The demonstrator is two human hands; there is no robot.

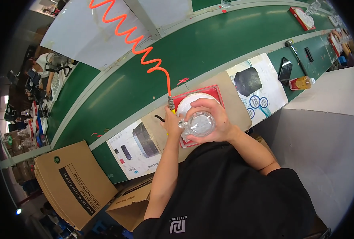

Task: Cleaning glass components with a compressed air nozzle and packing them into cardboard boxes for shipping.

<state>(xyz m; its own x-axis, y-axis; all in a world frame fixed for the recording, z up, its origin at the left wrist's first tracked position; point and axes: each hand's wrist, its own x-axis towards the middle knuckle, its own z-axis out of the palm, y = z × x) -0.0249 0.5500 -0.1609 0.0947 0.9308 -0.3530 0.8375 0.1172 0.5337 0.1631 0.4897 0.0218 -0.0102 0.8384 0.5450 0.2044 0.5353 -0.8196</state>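
Note:
My right hand [223,124] is wrapped round a clear, rounded vessel [201,124] with a narrow neck that points left. It looks like glass or clear plastic. My left hand [171,123] is closed on an air blow gun [173,111], of which yellow and black parts show between the fingers. An orange coiled hose [157,65] joins its top at a metal fitting. The neck of the vessel lies close against my left hand. Beneath both hands is a red square tray [220,96] with a round white piece [185,102] in it, partly hidden by my hands.
Flattened printed cardboard [260,81] covers part of the green bench [212,44]. A phone [285,71], a drink bottle [301,83] and a black-handled tool [296,53] lie at the right. Cardboard boxes [75,183] stand lower left. Other people work at the far left and far right.

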